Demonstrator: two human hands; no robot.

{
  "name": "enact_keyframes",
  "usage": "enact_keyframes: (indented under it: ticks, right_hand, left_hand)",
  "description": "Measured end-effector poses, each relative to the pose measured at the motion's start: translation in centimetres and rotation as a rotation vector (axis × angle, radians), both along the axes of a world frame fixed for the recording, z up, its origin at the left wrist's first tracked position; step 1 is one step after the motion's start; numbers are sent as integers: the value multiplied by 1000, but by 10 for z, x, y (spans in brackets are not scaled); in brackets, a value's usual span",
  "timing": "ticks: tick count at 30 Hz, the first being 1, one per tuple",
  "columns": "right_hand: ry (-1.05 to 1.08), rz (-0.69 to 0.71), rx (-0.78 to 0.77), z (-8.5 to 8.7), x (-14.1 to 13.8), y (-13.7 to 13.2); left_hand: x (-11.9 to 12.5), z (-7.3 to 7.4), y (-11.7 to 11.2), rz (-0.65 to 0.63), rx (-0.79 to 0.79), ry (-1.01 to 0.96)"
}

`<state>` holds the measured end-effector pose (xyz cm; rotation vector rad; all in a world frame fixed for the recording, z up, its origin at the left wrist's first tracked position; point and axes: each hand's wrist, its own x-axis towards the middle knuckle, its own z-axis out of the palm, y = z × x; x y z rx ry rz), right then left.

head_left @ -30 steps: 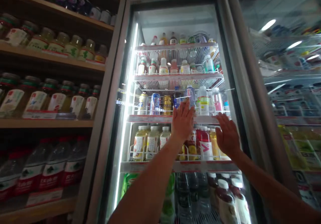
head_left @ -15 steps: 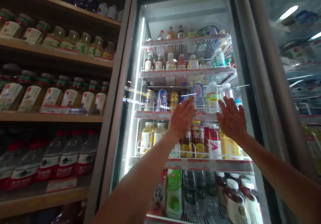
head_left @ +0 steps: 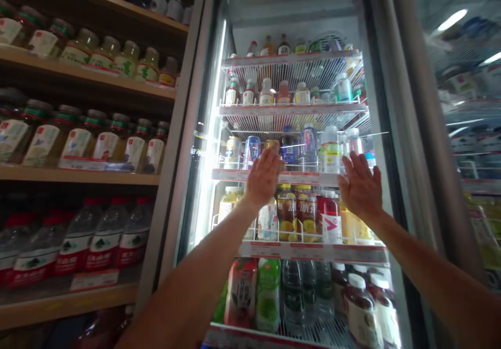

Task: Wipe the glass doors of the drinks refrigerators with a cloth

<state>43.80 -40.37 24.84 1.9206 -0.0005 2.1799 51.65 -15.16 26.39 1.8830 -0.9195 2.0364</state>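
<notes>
Both my palms lie flat against the glass door (head_left: 301,20) of a lit drinks fridge. My left hand (head_left: 263,178) is open, fingers up, level with the shelf of cans (head_left: 252,151). My right hand (head_left: 360,184) is open too, pressed on the glass near the door's right edge, in front of white bottles (head_left: 330,148). Behind the glass below my hands stand juice bottles (head_left: 309,213) on a wire shelf, and larger bottles (head_left: 268,297) fill the bottom shelf. Neither hand holds anything.
Wooden shelves (head_left: 78,177) at the left carry rows of jars (head_left: 105,143) and, lower down, big water bottles (head_left: 105,239). The fridge's grey frame (head_left: 176,145) stands between them and the door. A second glass-fronted fridge (head_left: 469,130) is at the right.
My left hand has slid left across the glass, from the middle to in front of the cans. My right hand rose a little, then stayed. The view shifted slightly.
</notes>
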Motion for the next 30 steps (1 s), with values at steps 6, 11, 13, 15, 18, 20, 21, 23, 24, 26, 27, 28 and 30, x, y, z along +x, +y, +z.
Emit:
enact_keyframes:
  ticks: [6,11,13,15,18,20,21,23,24,26,27,28,30]
  right_hand:
    - [-15,9,14,-1,1,3]
    - [0,-8,0,-1,0,0]
    - [-5,-6,-5,-2,0,-1]
    - [-8,-7,0,-2,1,-1]
    - [-20,-14,22,-3,2,2]
    - [-18,-17,24,-3,2,3]
    - [-15,-17,19,-3,2,3]
    - [-10,-18,2,-3,1,2]
    - [-9,-19,-5,-3,0,1]
    - [-9,-20,-14,-4,0,-1]
    - [-13,-20,-14,-5,0,-2]
    - [-17,-20,-11,-6,0,-3]
    - [-22,-17,1,-8,0,-3]
  left_hand:
    - [9,3,27,-36,-393,61]
    - [-13,-27,-41,-50,167,-48]
    - [-7,-27,-24,-25,143,-36]
    - [4,-19,13,-6,-82,20]
    - [14,-7,43,-8,-462,82]
    - [9,-11,26,-22,-457,87]
    - [4,-16,9,-31,-367,76]
    - [-6,-30,-26,-53,-68,7]
    - [-9,-36,-37,-55,52,-20]
    - [-9,-43,-35,-53,162,-42]
    - [-5,-43,-21,-51,123,-34]
    - [0,-40,-2,-52,41,-17]
    - [13,-28,40,-57,-285,27]
